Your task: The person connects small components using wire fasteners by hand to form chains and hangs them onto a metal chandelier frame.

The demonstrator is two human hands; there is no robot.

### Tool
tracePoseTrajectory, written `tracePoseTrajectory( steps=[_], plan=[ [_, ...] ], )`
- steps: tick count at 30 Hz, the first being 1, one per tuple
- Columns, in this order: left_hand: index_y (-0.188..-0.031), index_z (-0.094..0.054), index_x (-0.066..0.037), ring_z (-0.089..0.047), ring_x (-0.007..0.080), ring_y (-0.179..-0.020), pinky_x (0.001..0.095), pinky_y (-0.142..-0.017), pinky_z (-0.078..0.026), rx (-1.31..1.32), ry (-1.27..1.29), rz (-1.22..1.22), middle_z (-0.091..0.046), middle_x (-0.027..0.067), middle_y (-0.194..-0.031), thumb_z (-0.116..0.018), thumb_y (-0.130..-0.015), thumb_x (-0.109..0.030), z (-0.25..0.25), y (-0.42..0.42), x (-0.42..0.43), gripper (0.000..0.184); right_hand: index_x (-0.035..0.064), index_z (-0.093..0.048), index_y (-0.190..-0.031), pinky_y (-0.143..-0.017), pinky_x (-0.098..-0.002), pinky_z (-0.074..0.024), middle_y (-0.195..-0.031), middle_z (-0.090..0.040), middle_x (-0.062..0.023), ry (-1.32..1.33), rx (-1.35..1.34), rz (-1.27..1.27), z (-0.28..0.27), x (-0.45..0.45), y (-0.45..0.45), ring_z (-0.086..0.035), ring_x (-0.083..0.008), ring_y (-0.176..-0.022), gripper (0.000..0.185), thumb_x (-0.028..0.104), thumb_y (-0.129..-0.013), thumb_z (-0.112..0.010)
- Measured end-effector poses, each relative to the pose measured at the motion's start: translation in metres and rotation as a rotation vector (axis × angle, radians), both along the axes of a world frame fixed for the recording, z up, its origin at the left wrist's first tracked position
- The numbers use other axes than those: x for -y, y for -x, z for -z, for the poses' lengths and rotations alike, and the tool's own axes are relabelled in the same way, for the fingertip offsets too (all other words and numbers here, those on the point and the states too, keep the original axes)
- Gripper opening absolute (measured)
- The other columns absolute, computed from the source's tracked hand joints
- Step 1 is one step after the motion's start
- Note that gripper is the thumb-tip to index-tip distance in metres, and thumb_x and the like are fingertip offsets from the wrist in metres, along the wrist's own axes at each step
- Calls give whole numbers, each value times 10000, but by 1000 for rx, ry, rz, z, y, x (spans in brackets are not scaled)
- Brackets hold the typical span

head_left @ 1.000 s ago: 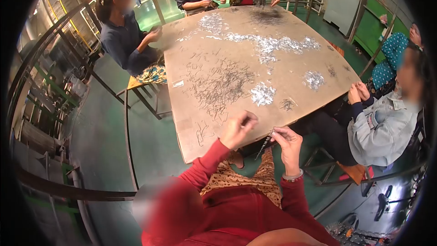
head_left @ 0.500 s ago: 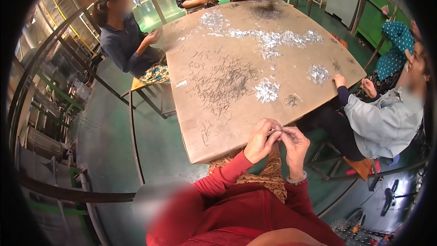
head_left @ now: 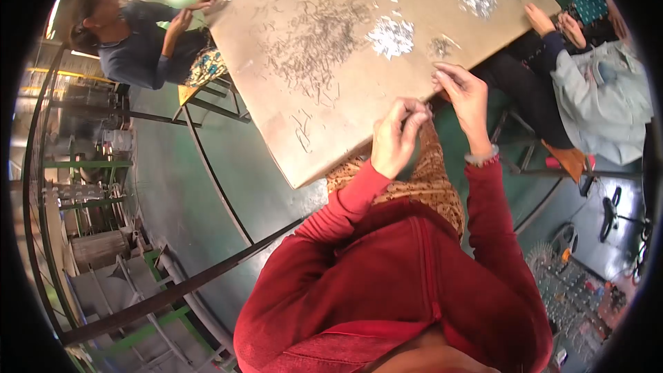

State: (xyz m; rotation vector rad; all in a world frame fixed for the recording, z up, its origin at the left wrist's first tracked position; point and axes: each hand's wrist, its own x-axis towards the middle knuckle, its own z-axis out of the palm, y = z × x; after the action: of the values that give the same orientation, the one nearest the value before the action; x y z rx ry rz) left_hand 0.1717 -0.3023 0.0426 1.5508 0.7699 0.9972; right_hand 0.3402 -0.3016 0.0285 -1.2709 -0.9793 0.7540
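Observation:
My left hand [head_left: 399, 139] is closed in a pinch just off the near edge of the table, above my lap. A small dark thing seems to show at its fingertips, too small to make out. To its right, my right hand [head_left: 464, 100] is at the table edge, thumb and forefinger stretched out and slightly apart, with nothing visible between them. Just beyond it lies a small heap of dark thin pieces [head_left: 440, 46]. A pile of shiny silver pieces [head_left: 391, 36] is farther in. Many dark bent wire-like pieces [head_left: 311, 41] are spread over the brown tabletop [head_left: 259, 107].
A person in dark blue [head_left: 141, 45] sits at the left side, hands by the table edge. Another in a light jacket [head_left: 601, 97] sits at the right with a hand on the table. Another silver pile [head_left: 476, 2] lies near that hand. A metal rail [head_left: 186, 290] runs at my left.
My hands, together at the fingertips before, have come apart; the right has moved up and away from the left. The view has tilted downward, so the far people are out of frame.

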Motion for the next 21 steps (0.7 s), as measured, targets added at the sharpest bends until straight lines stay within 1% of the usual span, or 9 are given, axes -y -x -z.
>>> tracePoseTrajectory(
  steps=[1, 2, 5, 7, 10, 13, 17, 20, 21],
  plan=[
    [-935, -521, -6, -587, 136, -604, 244, -517, -442, -19, 14, 9, -633, 91, -837, -533, -883, -46, 2, -1, 3, 67, -33, -642, -1009, -650, -228, -483, -797, -646, -72, -5, 45, -34, 14, -24, -7, -599, -108, -706, 179, 38, -856, -582],
    [-910, -538, -2, -635, 188, -770, 284, -692, -496, -27, 16, -6, -630, 108, -823, -549, -863, -20, 4, -1, 3, 51, -30, -648, -999, -661, -252, -491, -805, -658, -92, -22, 92, -81, 32, -50, -12, -614, -138, -707, 176, 38, -850, -582],
    [-892, -537, -9, -626, 221, -784, 306, -708, -487, -29, -129, -14, -614, 107, -835, -554, -864, -47, 11, 1, 1, 50, -20, -654, -966, -754, -386, -476, -876, -622, -226, -89, 707, -58, 67, -117, -20, -604, -355, -823, 196, 37, -785, -603],
    [-895, -542, -10, -616, 191, -788, 292, -715, -482, -51, -138, -14, -617, 91, -838, -561, -868, -57, 6, 5, 1, 58, -20, -654, -928, -721, -433, -467, -888, -622, -214, -82, 1039, -75, 98, -145, -28, -584, -395, -856, 181, 38, -783, -562],
    [-915, -555, -7, -621, 185, -811, 285, -731, -484, -67, -205, -10, -622, 81, -861, -570, -867, -56, 3, 11, -1, 70, -21, -655, -882, -705, -454, -456, -882, -612, -210, -333, 1109, 35, 133, -163, -37, -571, -398, -851, 162, 9, -764, -548],
    [-929, -554, -5, -624, 187, -823, 284, -727, -486, -62, -206, -2, -624, 86, -868, -569, -865, -42, 2, 15, -3, 76, -27, -611, -805, -748, -438, -468, -839, -596, -236, -1, 1207, -107, 92, -154, -26, -577, -419, -826, 86, -40, -734, -564],
    [-944, -544, -3, -624, 187, -828, 286, -727, -490, -79, -232, -3, -625, 91, -873, -564, -866, -31, 4, 15, -6, 86, -56, -625, -977, -697, -367, -515, -853, -627, -222, 56, 811, -86, 69, -133, -30, -627, -357, -802, 248, -82, -740, -558],
    [-948, -537, -1, -628, 187, -820, 290, -729, -492, -50, -235, -7, -627, 91, -861, -565, -868, -35, 11, 14, -10, 91, -82, -601, -991, -684, -314, -536, -835, -647, -135, 156, -160, -163, 39, -84, -13, -642, -225, -775, 200, -20, -801, -599],
    [-949, -536, 0, -629, 188, -816, 292, -730, -493, -35, -217, -5, -627, 91, -856, -565, -869, -37, 12, 13, -10, 92, -89, -597, -984, -689, -304, -541, -832, -639, -127, 117, -201, -181, 28, -67, -7, -639, -211, -779, 184, -25, -811, -593]
  ],
)
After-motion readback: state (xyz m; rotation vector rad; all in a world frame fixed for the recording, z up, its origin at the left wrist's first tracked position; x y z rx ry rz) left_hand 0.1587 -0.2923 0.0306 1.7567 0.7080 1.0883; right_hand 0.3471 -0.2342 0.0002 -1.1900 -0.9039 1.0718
